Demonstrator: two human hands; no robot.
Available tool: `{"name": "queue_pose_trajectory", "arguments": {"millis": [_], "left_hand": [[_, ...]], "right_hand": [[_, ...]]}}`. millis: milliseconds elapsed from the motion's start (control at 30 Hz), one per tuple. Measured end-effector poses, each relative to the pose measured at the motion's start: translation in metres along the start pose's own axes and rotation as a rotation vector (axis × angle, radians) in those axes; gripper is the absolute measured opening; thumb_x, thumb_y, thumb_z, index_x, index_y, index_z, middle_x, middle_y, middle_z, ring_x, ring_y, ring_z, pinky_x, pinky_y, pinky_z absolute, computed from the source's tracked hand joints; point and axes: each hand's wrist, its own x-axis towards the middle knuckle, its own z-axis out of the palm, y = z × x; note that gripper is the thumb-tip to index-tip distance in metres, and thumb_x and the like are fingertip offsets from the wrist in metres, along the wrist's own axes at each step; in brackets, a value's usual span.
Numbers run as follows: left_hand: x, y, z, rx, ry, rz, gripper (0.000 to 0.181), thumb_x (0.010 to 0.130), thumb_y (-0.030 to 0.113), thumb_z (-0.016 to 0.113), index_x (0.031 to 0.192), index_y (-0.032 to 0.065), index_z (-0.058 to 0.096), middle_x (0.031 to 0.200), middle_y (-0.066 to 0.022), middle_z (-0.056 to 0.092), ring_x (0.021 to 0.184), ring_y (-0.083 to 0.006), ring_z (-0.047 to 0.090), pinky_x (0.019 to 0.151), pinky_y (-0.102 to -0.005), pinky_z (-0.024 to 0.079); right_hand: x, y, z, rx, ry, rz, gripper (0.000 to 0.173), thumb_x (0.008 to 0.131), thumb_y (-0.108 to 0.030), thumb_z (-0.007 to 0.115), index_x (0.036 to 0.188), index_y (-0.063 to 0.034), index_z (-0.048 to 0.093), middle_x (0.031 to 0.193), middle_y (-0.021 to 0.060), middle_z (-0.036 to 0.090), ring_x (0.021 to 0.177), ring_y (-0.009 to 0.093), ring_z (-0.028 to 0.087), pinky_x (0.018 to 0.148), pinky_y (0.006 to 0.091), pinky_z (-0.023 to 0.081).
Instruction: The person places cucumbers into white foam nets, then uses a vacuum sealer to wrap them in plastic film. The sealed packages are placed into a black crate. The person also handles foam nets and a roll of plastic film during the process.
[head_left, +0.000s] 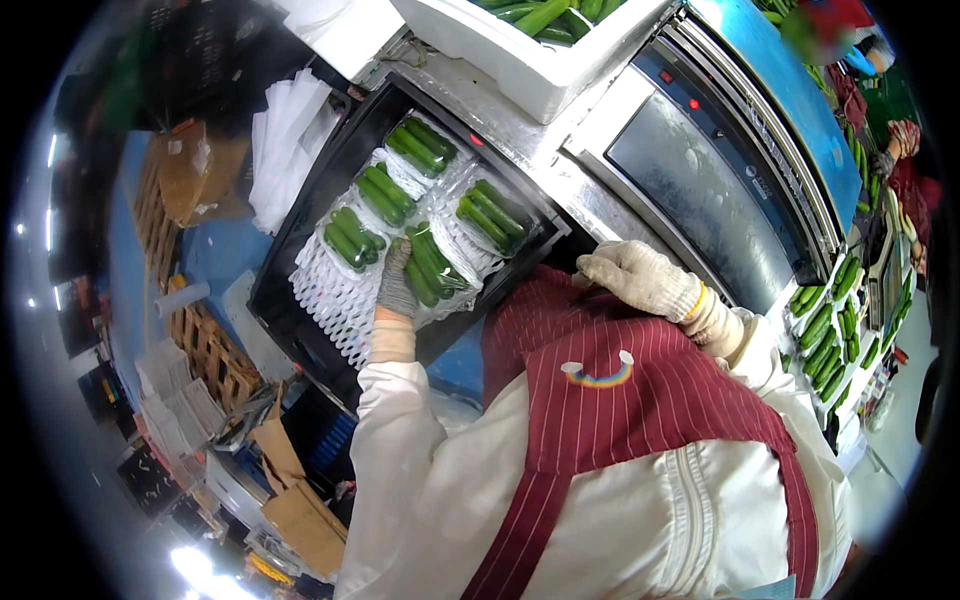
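Observation:
My left hand (397, 283), in a grey knit glove, grips the left side of a film-wrapped pack of cucumbers (433, 266). Its thumb lies along the pack; the other fingers are partly hidden. The pack is in a black plastic crate (281, 289) that holds several similar packs, such as one at the right (491, 216). White foam netting (334, 307) lines the crate. My right hand (637, 277), wearing a white cotton glove, hovers by my maroon striped apron (585, 382), near the crate's corner. Its fingers are curled, and whether they hold anything is hidden.
A wrapping machine (705, 180) stands to the right. Above the crate is a white foam box (480, 45) of cucumbers. Cucumber packs (825, 337) lie at far right, near other people's gloved hands (892, 146). Wooden pallets (217, 360) and cardboard (304, 525) are at left.

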Motion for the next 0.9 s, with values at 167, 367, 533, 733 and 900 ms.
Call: {"name": "queue_pose_trajectory", "arguments": {"millis": [167, 367, 533, 733, 900], "left_hand": [[0.025, -0.031, 0.001, 0.232, 0.285, 0.045, 0.081, 0.081, 0.03, 0.08, 0.145, 0.0074, 0.035, 0.132, -0.0158, 0.052, 0.114, -0.0316, 0.057, 0.094, -0.0465, 0.049], [0.039, -0.059, -0.02, 0.309, 0.419, 0.3, 0.096, 0.077, 0.028, 0.084, 0.149, 0.0069, 0.026, 0.135, -0.0177, 0.049, 0.116, -0.0329, 0.054, 0.097, -0.0467, 0.048], [0.046, -0.064, -0.021, 0.312, 0.411, 0.371, 0.089, 0.08, 0.019, 0.081, 0.149, 0.0085, 0.026, 0.136, -0.016, 0.047, 0.117, -0.0309, 0.052, 0.094, -0.0433, 0.05], [0.036, -0.078, 0.012, 0.672, 0.479, 0.336, 0.081, 0.083, 0.028, 0.076, 0.148, 0.0116, 0.031, 0.132, -0.0127, 0.052, 0.114, -0.0286, 0.054, 0.094, -0.0416, 0.049], [0.029, -0.061, -0.001, 0.963, 0.563, 0.382, 0.072, 0.086, 0.028, 0.072, 0.145, 0.0086, 0.036, 0.13, -0.0139, 0.054, 0.113, -0.0278, 0.055, 0.094, -0.0404, 0.05]], "right_hand": [[0.001, -0.012, 0.001, -0.115, 0.074, 0.05, 0.04, 0.098, -0.035, 0.054, 0.091, 0.0002, 0.07, 0.082, 0.0185, 0.067, 0.081, 0.034, 0.065, 0.077, 0.0403, 0.051], [-0.007, -0.009, 0.005, -0.092, 0.18, 0.053, 0.037, 0.096, -0.035, 0.055, 0.093, -0.0008, 0.07, 0.084, 0.0195, 0.066, 0.082, 0.035, 0.064, 0.076, 0.0415, 0.05], [-0.019, -0.005, 0.004, -0.105, 0.182, 0.163, 0.034, 0.096, -0.033, 0.056, 0.097, -0.0025, 0.071, 0.092, 0.0189, 0.067, 0.088, 0.035, 0.064, 0.078, 0.0421, 0.05], [-0.08, 0.02, 0.01, 0.047, 0.554, 0.206, 0.034, 0.096, -0.033, 0.054, 0.108, -0.0049, 0.069, 0.097, 0.0189, 0.069, 0.095, 0.035, 0.064, 0.088, 0.0413, 0.05], [-0.157, 0.067, 0.043, 0.711, 0.883, 0.339, 0.027, 0.096, -0.023, 0.054, 0.108, -0.0035, 0.069, 0.089, 0.0093, 0.067, 0.078, 0.013, 0.062, 0.068, 0.0271, 0.054]]}}
